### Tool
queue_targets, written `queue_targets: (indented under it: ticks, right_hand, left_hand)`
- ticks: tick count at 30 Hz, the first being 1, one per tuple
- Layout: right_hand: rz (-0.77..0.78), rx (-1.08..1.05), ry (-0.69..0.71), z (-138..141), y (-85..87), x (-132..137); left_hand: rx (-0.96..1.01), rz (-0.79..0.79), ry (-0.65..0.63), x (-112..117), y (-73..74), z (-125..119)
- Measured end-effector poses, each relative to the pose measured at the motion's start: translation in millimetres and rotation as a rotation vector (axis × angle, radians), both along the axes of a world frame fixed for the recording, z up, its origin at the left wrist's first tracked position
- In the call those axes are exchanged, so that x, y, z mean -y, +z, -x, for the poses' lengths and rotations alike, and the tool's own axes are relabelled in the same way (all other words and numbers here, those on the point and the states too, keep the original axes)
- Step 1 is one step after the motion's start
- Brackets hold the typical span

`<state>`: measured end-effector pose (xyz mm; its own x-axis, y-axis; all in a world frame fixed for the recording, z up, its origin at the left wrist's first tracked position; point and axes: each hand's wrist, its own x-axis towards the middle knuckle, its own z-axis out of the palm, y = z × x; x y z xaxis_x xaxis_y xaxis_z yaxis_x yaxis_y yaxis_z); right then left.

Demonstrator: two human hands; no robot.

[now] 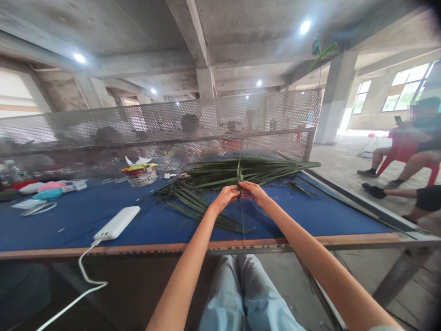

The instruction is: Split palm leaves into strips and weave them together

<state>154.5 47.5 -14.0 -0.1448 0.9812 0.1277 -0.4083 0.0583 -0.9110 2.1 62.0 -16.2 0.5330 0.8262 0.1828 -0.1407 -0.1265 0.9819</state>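
1. Where the two hands meet above the desk (310, 220), a narrow green palm leaflet (239, 177) stands upright, pinched near its base. The left hand (223, 197) and right hand (253, 192) approach it from either side. The left fingers (235, 192) and right fingers (243, 186) are closed on it, their tips nearly touching.
2. A thin pale strand (243, 220) hangs below the hands. The hands hide whether the leaflet is still joined to the palm frond bundle (206, 181) beneath them.
3. Work state: the pinched leaflet is the only one raised. The other leaflets lie long and loose across the desk, fanned toward both sides. No plait, knot or folded form is visible.
4. On the desk, left of the bundle: a white power bank (117, 222) with a white cable (82, 271) trailing over the edge, a small woven basket (139, 177), and soft coloured pouches (48, 191).
5. Beyond the desk stands a perforated metal screen (220, 110), with blurred seated people behind it. A seated person (406, 147) occupies a red chair at right. The wearer's jeans-clad legs (241, 294) show below the desk.
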Motion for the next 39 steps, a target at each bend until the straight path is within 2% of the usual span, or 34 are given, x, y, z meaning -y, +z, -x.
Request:
queue_targets:
  ticks: [4,7,13,15,21,25,30,32,36,39]
  right_hand:
    - [-0.034,0.038,-0.047,-0.4,0.3,1.6]
    - [-0.086,0.108,-0.137,-0.7,-2.2,-0.3]
    - [-0.109,0.195,-0.244,2.9,-7.3,-2.9]
    - [-0.107,0.221,-0.255,4.7,-7.4,-1.5]
    - [-0.098,0.208,-0.247,7.3,-6.0,3.7]
    - [-0.100,0.235,-0.234,9.3,-5.8,5.4]
    - [-0.126,0.259,-0.234,10.6,-6.6,6.0]
    - [-0.117,0.220,-0.211,9.5,-7.0,5.4]
    - [-0.077,0.172,-0.238,6.0,-7.9,2.5]
    - [-0.080,0.180,-0.257,4.6,-8.6,0.4]
  left_hand:
    - [-0.011,-0.010,0.005,4.3,1.6,-1.2]
    - [-0.040,-0.011,0.041,6.5,3.0,-3.0]
    - [-0.102,-0.025,0.199,9.4,7.0,-7.6]
    - [-0.126,-0.034,0.252,10.1,7.5,-8.8]
    - [-0.138,-0.157,0.304,6.9,3.3,-9.0]
    - [-0.120,-0.149,0.347,6.4,2.3,-8.6]
    - [-0.206,-0.260,0.447,9.3,5.3,-8.6]
    - [-0.203,-0.270,0.405,9.9,6.2,-9.1]
    - [-0.141,-0.177,0.262,10.6,5.2,-11.5]
    - [-0.091,-0.141,0.222,10.9,2.2,-12.5]
